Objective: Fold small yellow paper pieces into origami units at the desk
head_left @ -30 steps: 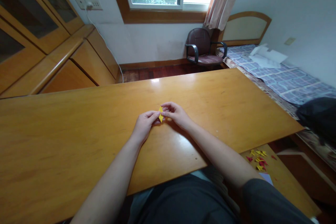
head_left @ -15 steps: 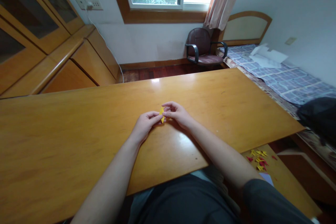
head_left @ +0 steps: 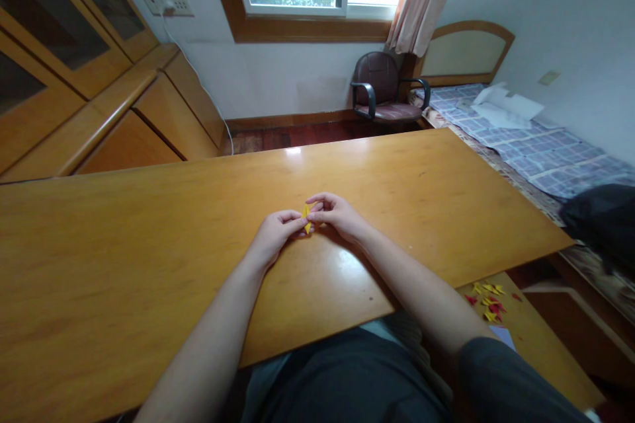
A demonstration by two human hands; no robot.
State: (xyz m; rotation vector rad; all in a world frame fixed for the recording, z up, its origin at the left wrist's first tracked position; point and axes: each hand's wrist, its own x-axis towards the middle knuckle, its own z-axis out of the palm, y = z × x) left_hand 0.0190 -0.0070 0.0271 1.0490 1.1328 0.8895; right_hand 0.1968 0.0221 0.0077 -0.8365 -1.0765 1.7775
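A small folded yellow paper piece [head_left: 306, 219] is pinched between both my hands, low over the middle of a long wooden table [head_left: 149, 244]. My left hand [head_left: 274, 236] grips its near side with curled fingers. My right hand [head_left: 336, 215] holds the far side between thumb and fingertips. Most of the paper is hidden by my fingers; only a narrow yellow sliver shows.
Several small folded yellow and red paper pieces [head_left: 487, 304] lie on a lower wooden surface at the right. Beyond the table stand a dark armchair [head_left: 381, 89], a bed [head_left: 536, 145] with white sheets of paper, and wooden cabinets [head_left: 74, 79] at the left.
The visible yellow part has shrunk as my fingers closed more tightly around it. Both hands stay in the same place on the table.
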